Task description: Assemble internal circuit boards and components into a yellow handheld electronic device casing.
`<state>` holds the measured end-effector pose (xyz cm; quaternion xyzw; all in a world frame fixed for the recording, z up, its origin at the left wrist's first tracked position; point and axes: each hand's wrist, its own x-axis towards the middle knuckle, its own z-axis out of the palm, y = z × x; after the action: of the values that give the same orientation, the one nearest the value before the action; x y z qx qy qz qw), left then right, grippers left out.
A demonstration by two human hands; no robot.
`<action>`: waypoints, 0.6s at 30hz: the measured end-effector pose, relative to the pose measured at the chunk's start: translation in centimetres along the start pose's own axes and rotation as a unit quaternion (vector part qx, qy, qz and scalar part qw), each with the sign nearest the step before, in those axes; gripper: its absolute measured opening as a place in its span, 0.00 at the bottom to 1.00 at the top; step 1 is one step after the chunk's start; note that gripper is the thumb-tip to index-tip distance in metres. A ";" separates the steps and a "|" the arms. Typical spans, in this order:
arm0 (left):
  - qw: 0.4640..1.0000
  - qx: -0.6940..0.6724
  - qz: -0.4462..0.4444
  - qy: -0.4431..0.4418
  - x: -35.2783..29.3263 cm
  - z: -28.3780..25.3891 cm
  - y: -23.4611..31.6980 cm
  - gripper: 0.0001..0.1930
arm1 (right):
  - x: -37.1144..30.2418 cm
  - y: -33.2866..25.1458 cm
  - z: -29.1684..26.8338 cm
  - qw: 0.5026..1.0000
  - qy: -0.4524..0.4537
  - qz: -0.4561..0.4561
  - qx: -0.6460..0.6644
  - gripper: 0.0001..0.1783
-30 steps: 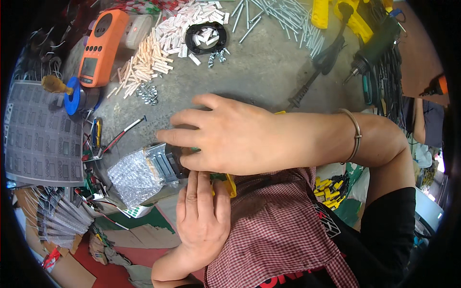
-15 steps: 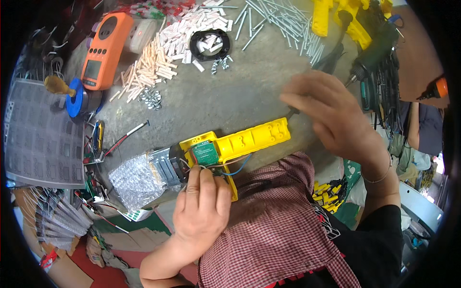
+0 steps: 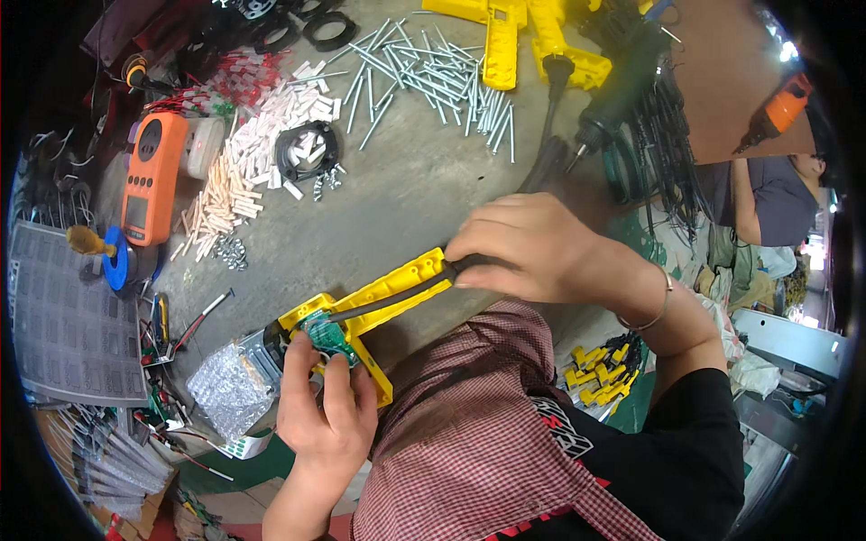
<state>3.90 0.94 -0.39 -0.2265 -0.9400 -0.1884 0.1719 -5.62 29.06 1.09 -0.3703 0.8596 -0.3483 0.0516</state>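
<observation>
A yellow plastic tool housing half (image 3: 397, 293) lies at the table's near edge, its long handle pointing right. Inside its wider end sits a green circuit board (image 3: 327, 334), and a metal part in bubble wrap (image 3: 227, 383) adjoins it on the left. My left hand (image 3: 329, 406) grips this wide end, fingertips bent over the board and thin wires; what lies under them is hidden. A black power cable (image 3: 383, 296) runs along the handle. At the handle's right end my right hand (image 3: 532, 248) pinches this cable between thumb and fingers.
Loose long screws (image 3: 424, 77), white sleeves (image 3: 262, 117) and beige sticks (image 3: 216, 198) lie beyond. An orange meter (image 3: 153, 180) stands left. A dark green power driver (image 3: 618, 95) hangs at right, near more yellow housings (image 3: 501, 45). A person (image 3: 780, 203) sits far right.
My right hand has come down from above the table onto the cable at the handle's end. The black cable now lies along the handle. My view has shifted, moving the scene leftward.
</observation>
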 end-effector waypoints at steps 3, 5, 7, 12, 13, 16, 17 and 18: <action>0.998 -0.013 -0.029 -0.046 1.0 -2.2 0.1 0.17 | 0.2 0.6 0.1 0.999 -0.018 -0.010 -0.029 0.12; 0.997 -0.074 -0.014 -0.016 0.7 -4.0 -0.7 0.18 | 0.3 1.2 -0.3 0.998 -0.026 -0.029 -0.056 0.12; 0.995 -0.075 -0.068 0.008 1.1 -4.6 -0.6 0.13 | 0.6 1.4 -0.8 0.991 -0.028 -0.079 -0.106 0.11; 0.995 -0.090 -0.009 -0.044 3.7 -2.5 -0.7 0.17 | 0.8 0.7 -1.0 0.994 -0.040 -0.029 -0.099 0.11; 0.994 -0.075 0.047 -0.068 4.0 -2.0 -0.3 0.20 | 0.9 0.8 -0.9 0.994 -0.035 -0.037 -0.102 0.11; 0.986 -0.031 0.045 -0.159 3.8 -1.1 0.3 0.29 | 0.9 1.4 -0.2 0.994 -0.025 -0.047 -0.092 0.11; 0.982 -0.030 0.029 -0.184 3.7 -0.9 0.4 0.30 | 1.0 1.6 0.0 0.996 -0.022 -0.058 -0.072 0.11; 0.979 -0.013 0.035 -0.200 3.6 -1.1 0.4 0.32 | 1.2 1.7 0.1 0.994 -0.023 -0.073 -0.079 0.12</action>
<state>1.34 2.13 2.13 -0.2943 -0.9445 -0.1454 -0.0162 -7.45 29.05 0.15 -0.4424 0.8540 -0.2735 0.0162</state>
